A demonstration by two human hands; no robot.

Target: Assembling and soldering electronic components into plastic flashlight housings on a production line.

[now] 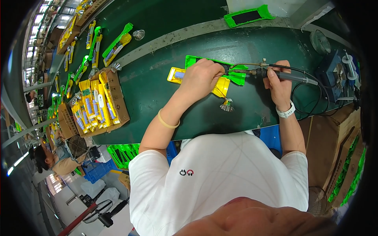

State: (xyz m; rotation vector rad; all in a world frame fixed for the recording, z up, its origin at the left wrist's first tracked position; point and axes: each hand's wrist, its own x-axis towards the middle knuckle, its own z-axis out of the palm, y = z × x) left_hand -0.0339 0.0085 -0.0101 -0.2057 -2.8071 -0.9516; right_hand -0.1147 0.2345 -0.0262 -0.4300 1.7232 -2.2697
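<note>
My counter (pixel 151 106) is dark green and scuffed, with a pale strip (pixel 189 32) along its far side. Before me lie a green shell (pixel 239 78) and a yellow casing (pixel 221 88), a silvery reflector (pixel 226 105) just beside them. A cardboard box (pixel 120 98) stands at my left, a blue unit (pixel 328 76) at my right; another green shell (pixel 249 16) rests at the strip.

Cannot make out tip of soldering iron (pixel 299 78) (too small) | cannot see middle of yellow casing (pixel 221 87) under left hand (pixel 201 78) | cannot count distant green pieces (pixel 52 112)
</note>
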